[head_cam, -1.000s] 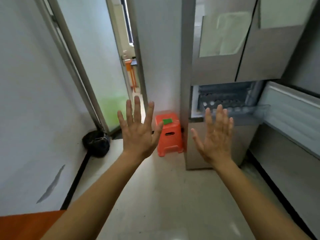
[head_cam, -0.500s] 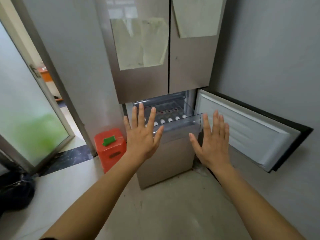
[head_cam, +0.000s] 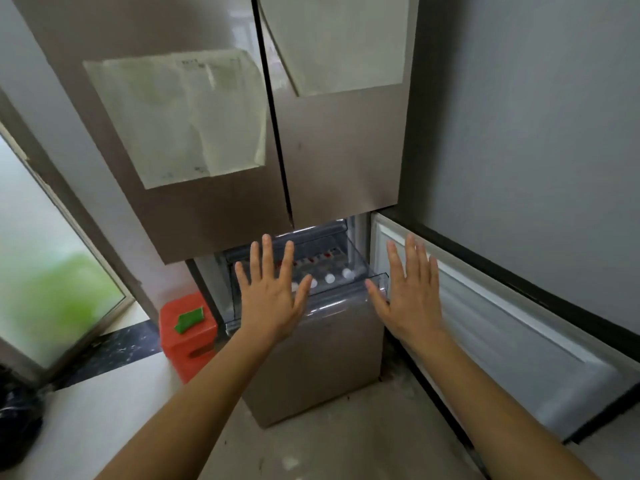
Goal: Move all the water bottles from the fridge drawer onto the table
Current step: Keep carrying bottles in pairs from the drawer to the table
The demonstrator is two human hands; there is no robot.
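Observation:
A clear plastic fridge drawer stands pulled out below the fridge's two shut upper doors. Inside it lie several water bottles with white caps facing me and red labels further back. My left hand is raised flat with fingers spread, in front of the drawer's left half, hiding some bottles. My right hand is spread the same way just right of the drawer's front corner. Both hands hold nothing. No table is in view.
The lower fridge door hangs open to the right, along a grey wall. A red plastic stool with a green item on top stands left of the fridge. A frosted glass door is at far left, a black bag on the floor.
My view has swung right and closer to the fridge; the drawer now sits centred behind my hands. Both hands stay raised, spread and empty.

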